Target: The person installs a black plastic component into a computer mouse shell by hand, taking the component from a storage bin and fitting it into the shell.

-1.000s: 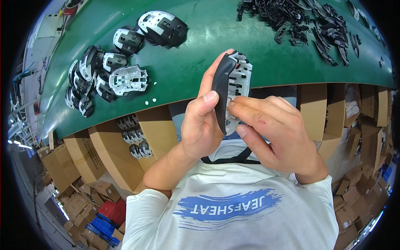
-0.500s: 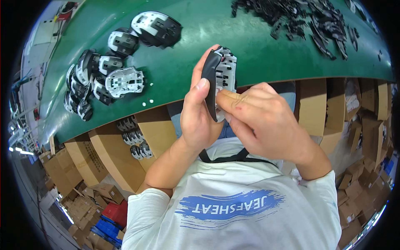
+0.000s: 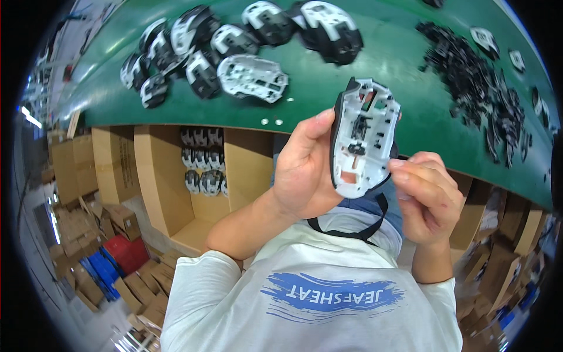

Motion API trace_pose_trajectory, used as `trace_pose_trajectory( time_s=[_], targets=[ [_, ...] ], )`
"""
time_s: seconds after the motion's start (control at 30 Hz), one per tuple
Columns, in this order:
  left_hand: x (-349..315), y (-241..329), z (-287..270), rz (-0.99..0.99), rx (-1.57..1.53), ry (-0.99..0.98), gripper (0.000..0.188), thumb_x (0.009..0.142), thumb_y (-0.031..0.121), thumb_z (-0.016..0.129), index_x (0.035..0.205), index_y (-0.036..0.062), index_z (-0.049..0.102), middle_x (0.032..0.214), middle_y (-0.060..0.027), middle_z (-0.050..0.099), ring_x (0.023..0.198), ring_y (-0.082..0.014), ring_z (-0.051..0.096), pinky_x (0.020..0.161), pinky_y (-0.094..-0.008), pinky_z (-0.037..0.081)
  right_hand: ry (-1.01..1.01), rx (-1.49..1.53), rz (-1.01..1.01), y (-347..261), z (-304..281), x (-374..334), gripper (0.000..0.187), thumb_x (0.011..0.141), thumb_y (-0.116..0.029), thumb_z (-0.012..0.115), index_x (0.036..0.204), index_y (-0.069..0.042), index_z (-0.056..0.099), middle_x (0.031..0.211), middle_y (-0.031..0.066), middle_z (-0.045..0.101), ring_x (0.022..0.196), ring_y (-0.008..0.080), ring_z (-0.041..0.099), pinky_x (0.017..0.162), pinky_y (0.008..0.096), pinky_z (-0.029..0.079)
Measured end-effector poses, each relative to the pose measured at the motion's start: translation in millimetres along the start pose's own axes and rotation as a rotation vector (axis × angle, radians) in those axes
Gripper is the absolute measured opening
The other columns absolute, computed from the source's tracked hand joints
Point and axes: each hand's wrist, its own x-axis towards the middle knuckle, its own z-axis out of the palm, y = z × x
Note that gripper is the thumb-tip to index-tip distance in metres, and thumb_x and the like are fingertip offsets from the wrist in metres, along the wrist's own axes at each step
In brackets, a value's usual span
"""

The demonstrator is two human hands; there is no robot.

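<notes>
A computer mouse shell (image 3: pixel 381 126), white and ribbed inside with a black outer side, is held upright above the table's near edge, its inner face turned toward me. My left hand (image 3: pixel 308 167) grips it from the left, the thumb along the black side and the other fingers hidden behind. At the shell's lower right edge, my right hand (image 3: pixel 428 196) has its fingers curled, fingertips against the rim. Small black parts sit inside the shell. On the green table (image 3: pixel 363 70), a white mouse shell (image 3: pixel 252 78) lies inner side up beside several black-and-white mouse shells (image 3: pixel 202 73).
A heap of small black plastic parts (image 3: pixel 469 76) covers the table's right side, with a few white pieces (image 3: pixel 484 41) beyond it. Small white discs (image 3: pixel 264 122) lie at the near edge. Below stands an open cardboard box (image 3: pixel 164 176) with rows of mouse shells (image 3: pixel 202 158).
The mouse shell has turned from edge-on to show its inner face and sits farther right. My right hand's fingers have moved from inside it to its lower right rim. The view has shifted.
</notes>
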Motion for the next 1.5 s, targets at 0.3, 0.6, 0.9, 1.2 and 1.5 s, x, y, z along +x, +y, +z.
trace_pose_trajectory(
  time_s=[0.3,0.6,0.9,1.2,1.5],
  targets=[
    [-217,203,-171,0.477,0.673,0.426,0.086,0.094,0.026,0.074,0.165,0.0021,0.031,0.156,-0.0154,0.052,0.138,-0.0262,0.058,0.116,-0.0419,0.049,0.204,-0.096,0.597,106,-40,-52,0.026,0.107,-0.006,0.062,0.128,0.005,0.071,0.123,0.0126,0.076,0.104,0.0125,0.068,0.091,0.0252,0.052],
    [-360,153,-438,-0.152,1.808,1.34,0.06,0.081,0.024,0.088,0.134,0.006,0.067,0.113,-0.0146,0.076,0.105,-0.0291,0.073,0.096,-0.0417,0.057,0.2,-0.264,0.656,83,-23,-28,0.022,0.107,-0.01,0.064,0.124,0.0,0.075,0.118,0.0105,0.076,0.107,0.0149,0.069,0.096,0.0263,0.052],
    [-344,160,-481,-0.534,1.719,1.821,0.083,0.091,0.027,0.077,0.163,0.0111,0.038,0.157,-0.0268,0.044,0.144,-0.0462,0.046,0.122,-0.0493,0.039,0.228,-0.386,0.593,92,-22,15,0.019,0.098,-0.011,0.073,0.114,-0.004,0.078,0.094,0.0077,0.08,0.069,0.0139,0.07,0.065,0.0282,0.054],
    [-192,263,-261,1.262,1.577,1.368,0.045,0.107,0.009,0.06,0.151,0.0017,0.054,0.147,-0.0146,0.057,0.131,-0.0279,0.056,0.115,-0.0414,0.043,0.272,-0.861,0.278,137,-26,45,0.02,0.091,-0.024,0.081,0.105,-0.011,0.074,0.091,0.0028,0.071,0.075,0.0248,0.07,0.062,0.0398,0.05],
    [167,294,-67,0.898,1.948,0.176,0.052,0.108,0.019,0.059,0.159,0.0109,0.049,0.158,-0.0148,0.052,0.141,-0.0278,0.05,0.119,-0.0404,0.038,0.387,-0.579,0.036,150,0,42,0.014,0.083,-0.014,0.07,0.095,-0.009,0.066,0.076,0.008,0.06,0.073,0.0299,0.066,0.067,0.0474,0.053]
  ],
)
